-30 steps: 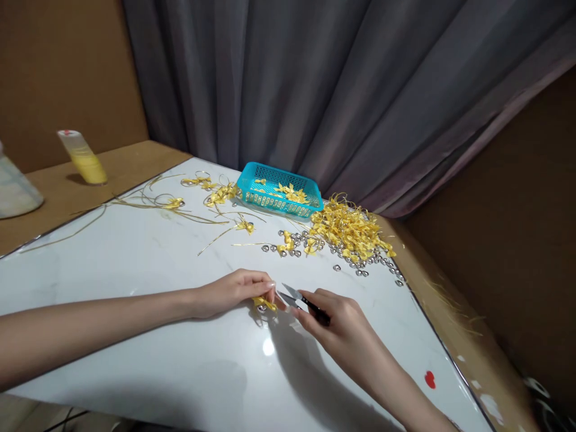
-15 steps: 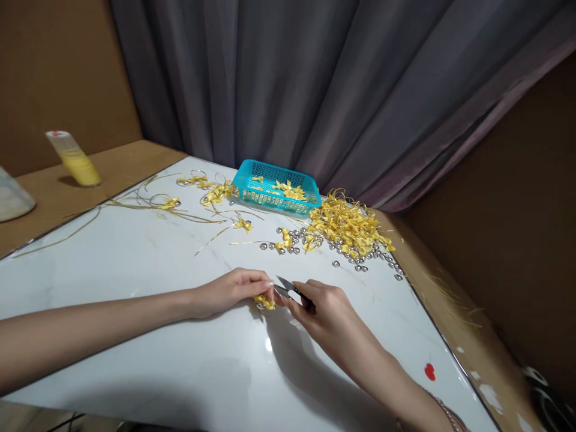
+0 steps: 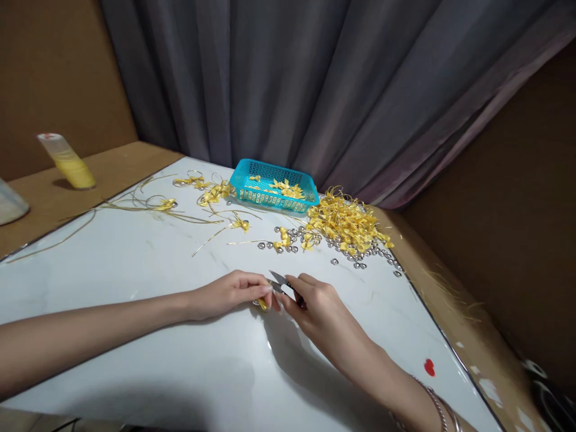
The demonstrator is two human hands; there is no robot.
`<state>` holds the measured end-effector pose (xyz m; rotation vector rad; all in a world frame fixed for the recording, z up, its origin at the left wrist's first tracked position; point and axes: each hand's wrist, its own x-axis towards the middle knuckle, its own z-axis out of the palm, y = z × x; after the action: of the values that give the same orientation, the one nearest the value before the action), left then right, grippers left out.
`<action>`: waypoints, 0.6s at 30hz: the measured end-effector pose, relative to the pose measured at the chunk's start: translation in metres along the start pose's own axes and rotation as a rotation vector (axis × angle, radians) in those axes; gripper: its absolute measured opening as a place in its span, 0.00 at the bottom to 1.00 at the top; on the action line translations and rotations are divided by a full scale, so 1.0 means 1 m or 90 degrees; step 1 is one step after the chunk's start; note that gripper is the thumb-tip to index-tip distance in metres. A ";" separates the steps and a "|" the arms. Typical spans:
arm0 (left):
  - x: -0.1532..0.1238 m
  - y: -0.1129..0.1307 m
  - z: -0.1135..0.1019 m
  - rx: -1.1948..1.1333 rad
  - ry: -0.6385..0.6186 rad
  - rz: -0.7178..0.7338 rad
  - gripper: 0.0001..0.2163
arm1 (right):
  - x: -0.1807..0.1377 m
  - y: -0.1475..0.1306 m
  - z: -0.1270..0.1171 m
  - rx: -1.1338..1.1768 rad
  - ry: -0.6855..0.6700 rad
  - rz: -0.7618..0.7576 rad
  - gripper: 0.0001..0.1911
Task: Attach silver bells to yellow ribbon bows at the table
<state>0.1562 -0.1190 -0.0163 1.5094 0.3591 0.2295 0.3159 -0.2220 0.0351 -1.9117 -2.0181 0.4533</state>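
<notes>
My left hand (image 3: 240, 292) is closed in a pinch on a small yellow ribbon bow (image 3: 262, 303), mostly hidden under the fingers. A silvery bit shows at the bow's edge. In my right hand (image 3: 317, 300) is a pair of black-handled thread snips (image 3: 279, 278), their two pointed blades parted. The blade tips reach to my left fingertips, just above the bow. Both hands are over the near middle of the white tabletop (image 3: 171, 360). Whether the blades touch a thread, I cannot make out.
Beyond my hands stands a turquoise basket (image 3: 275, 201) with yellow pieces inside. Right of it lies a heap of yellow bows (image 3: 346, 222) among silver rings (image 3: 355, 257). Gold cords (image 3: 189, 219) spread to the left. A tilted yellow-filled container (image 3: 69, 165) stands far left.
My right hand and the snips have shifted slightly left, nearer to my left fingers. The bow has turned and less of it shows. The whole view has moved a little.
</notes>
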 end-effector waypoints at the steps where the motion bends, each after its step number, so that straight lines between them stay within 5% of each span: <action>1: 0.000 0.000 0.000 -0.005 -0.004 0.002 0.14 | 0.000 0.001 0.001 -0.006 0.007 -0.006 0.09; 18: 0.000 -0.002 -0.001 0.007 -0.012 0.021 0.14 | -0.004 0.004 0.019 -0.142 0.050 -0.091 0.12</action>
<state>0.1552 -0.1181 -0.0179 1.5283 0.3212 0.2385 0.3112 -0.2260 0.0163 -1.8575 -2.2119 0.1197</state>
